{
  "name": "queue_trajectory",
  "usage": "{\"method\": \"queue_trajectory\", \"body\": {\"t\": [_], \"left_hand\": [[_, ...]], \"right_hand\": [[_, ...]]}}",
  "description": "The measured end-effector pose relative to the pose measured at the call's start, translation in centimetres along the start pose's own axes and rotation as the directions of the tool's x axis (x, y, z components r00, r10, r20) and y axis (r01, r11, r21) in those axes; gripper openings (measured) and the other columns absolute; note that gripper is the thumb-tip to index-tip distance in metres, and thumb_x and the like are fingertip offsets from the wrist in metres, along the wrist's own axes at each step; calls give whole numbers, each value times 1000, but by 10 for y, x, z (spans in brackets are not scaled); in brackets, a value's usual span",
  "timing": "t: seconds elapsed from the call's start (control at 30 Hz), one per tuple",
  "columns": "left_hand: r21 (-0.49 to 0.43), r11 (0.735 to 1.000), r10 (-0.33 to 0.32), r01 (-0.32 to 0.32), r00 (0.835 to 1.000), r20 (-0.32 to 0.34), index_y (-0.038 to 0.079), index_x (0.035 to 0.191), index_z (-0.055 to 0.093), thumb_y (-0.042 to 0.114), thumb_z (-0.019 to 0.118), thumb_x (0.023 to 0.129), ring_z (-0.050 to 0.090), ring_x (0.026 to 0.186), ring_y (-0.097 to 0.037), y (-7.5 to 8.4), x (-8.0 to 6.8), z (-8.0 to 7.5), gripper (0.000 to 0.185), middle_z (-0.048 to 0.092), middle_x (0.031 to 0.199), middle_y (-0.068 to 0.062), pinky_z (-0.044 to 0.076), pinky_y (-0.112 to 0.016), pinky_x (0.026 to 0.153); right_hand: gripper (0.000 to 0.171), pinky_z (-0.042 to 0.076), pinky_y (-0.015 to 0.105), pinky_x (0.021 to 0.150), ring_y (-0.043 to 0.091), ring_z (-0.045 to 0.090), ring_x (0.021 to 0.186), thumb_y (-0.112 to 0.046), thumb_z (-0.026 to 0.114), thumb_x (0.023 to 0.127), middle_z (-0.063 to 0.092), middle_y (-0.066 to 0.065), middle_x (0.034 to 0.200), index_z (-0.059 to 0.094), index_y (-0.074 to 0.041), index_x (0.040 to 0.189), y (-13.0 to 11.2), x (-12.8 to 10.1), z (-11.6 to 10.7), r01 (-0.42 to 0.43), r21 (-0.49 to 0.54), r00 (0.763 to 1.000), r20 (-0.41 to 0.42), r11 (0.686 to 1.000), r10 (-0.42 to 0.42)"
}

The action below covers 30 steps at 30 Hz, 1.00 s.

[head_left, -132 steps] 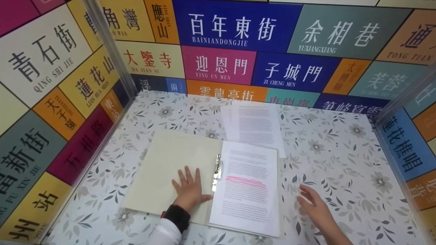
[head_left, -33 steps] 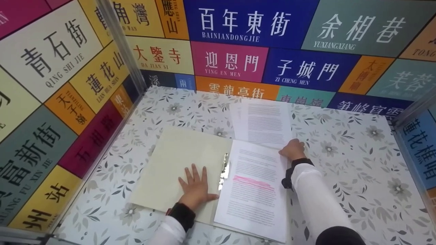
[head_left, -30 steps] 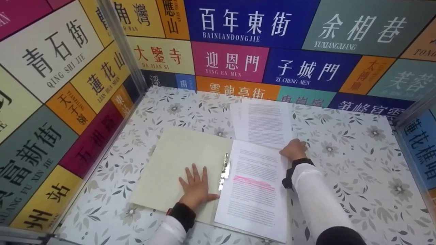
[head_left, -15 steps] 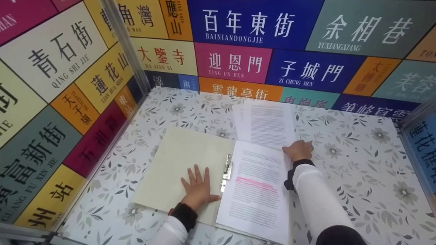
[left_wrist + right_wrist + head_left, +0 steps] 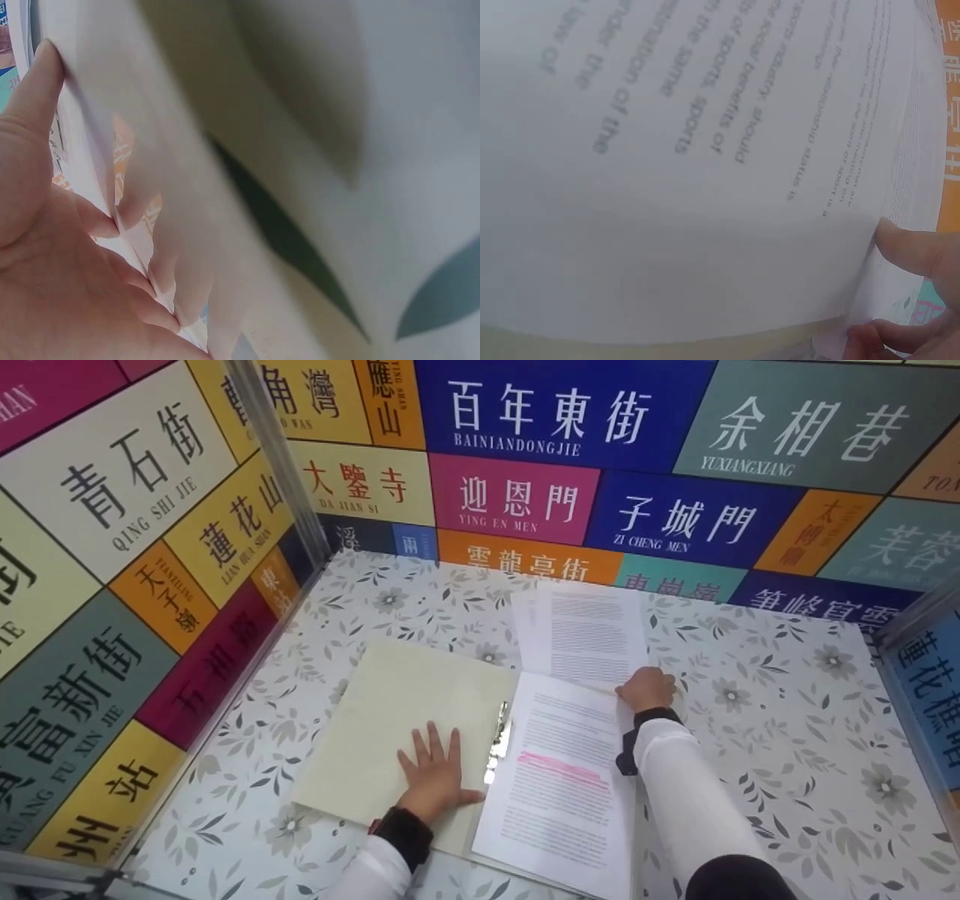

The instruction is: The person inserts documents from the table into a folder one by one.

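A cream file folder (image 5: 382,697) lies spread on the table, with a metal clip (image 5: 497,742) along its fold. Printed sheets (image 5: 551,840) with a pink highlighted band fill its right side. My left hand (image 5: 433,781) rests flat on the bare left cover, fingers spread and thumb toward the fold; the left wrist view has its palm (image 5: 67,277) against the cover. At the sheets' upper right corner, my right hand (image 5: 649,688) pinches the paper. In the right wrist view the thumb (image 5: 911,244) is on top of the page edge, other fingers curled beneath.
More loose printed sheets (image 5: 589,634) lie behind the folder, partly under its top edge. The table (image 5: 780,757) has a leaf-and-flower covering. Panels with coloured street-name signs (image 5: 514,499) enclose it at the back and sides.
My right hand has come from the table beside the folder to the sheets' upper right corner and grips it. Lately it shifted slightly left, the page bending a little. My left hand stays put.
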<state>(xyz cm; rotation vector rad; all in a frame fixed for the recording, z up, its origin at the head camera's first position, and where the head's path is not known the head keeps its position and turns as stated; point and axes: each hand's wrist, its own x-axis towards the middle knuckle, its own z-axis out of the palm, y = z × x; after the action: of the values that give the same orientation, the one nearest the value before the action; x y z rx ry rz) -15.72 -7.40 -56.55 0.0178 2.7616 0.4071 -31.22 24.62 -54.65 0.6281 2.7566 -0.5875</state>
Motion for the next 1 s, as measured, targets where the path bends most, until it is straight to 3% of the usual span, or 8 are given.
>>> {"method": "queue_trajectory", "body": {"t": [0.17, 0.33, 0.47, 0.6, 0.77, 0.87, 1.0], "left_hand": [[-10, 1000, 10, -10, 1000, -1, 10, 155, 19, 58, 78, 69, -3, 145, -51, 1, -1, -1, 115, 1, 159, -29, 5, -72, 111], [0, 1000, 8, -8, 1000, 15, 10, 155, 19, 58, 78, 69, -3, 145, -51, 2, 0, -3, 115, 0, 159, -28, 5, -72, 112], [32, 999, -4, 4, 1000, 19, 11, 155, 18, 60, 77, 69, -3, 145, -50, 1, 2, -2, 116, 0, 160, -27, 6, -71, 112], [26, 1000, -3, 2, 1000, 22, 11, 155, 17, 59, 77, 69, -2, 145, -50, -1, 1, -3, 116, 0, 160, -27, 6, -71, 112], [27, 1000, -3, 3, 1000, 28, 11, 155, 17, 59, 77, 69, -3, 145, -50, 0, 1, -3, 116, 0, 160, -27, 6, -71, 112], [24, 1000, -1, 1, 1000, 25, 11, 155, 17, 59, 77, 69, -3, 145, -50, 0, 1, -2, 116, 0, 160, -27, 5, -71, 112], [8, 1000, 9, -10, 1000, 18, 11, 155, 18, 58, 78, 69, -3, 145, -50, -1, 1, -2, 116, 0, 160, -28, 5, -71, 112]], "right_hand": [[56, 44, 52, 96, 43, 49, 111, -23, 62, 88, 51, 34, 119, 51, 19, 123, 4, -1, -5, 0, 33, 999, 53, 999, -2], [60, 46, 53, 94, 41, 51, 106, -27, 64, 87, 55, 32, 120, 50, 15, 126, 16, -1, -8, -23, 126, 996, 91, 992, 11], [62, 44, 54, 96, 43, 50, 111, -26, 66, 86, 54, 32, 124, 48, 14, 129, 19, 2, -5, -33, 189, 995, 98, 981, 14], [62, 46, 54, 98, 47, 52, 115, -20, 67, 84, 53, 35, 126, 46, 17, 129, 21, 5, -2, -7, 250, 999, 47, 968, -5], [49, 45, 54, 96, 48, 53, 108, -8, 55, 83, 54, 39, 121, 48, 21, 122, 39, 12, -3, 130, 339, 991, -76, 932, -110], [44, 42, 55, 97, 49, 51, 109, -6, 49, 85, 53, 40, 121, 48, 20, 121, 52, 16, -7, 186, 383, 982, -112, 905, -154], [41, 40, 55, 100, 50, 49, 115, -6, 42, 92, 49, 40, 125, 45, 19, 125, 68, 22, -15, 199, 391, 979, -125, 899, -163]]}}
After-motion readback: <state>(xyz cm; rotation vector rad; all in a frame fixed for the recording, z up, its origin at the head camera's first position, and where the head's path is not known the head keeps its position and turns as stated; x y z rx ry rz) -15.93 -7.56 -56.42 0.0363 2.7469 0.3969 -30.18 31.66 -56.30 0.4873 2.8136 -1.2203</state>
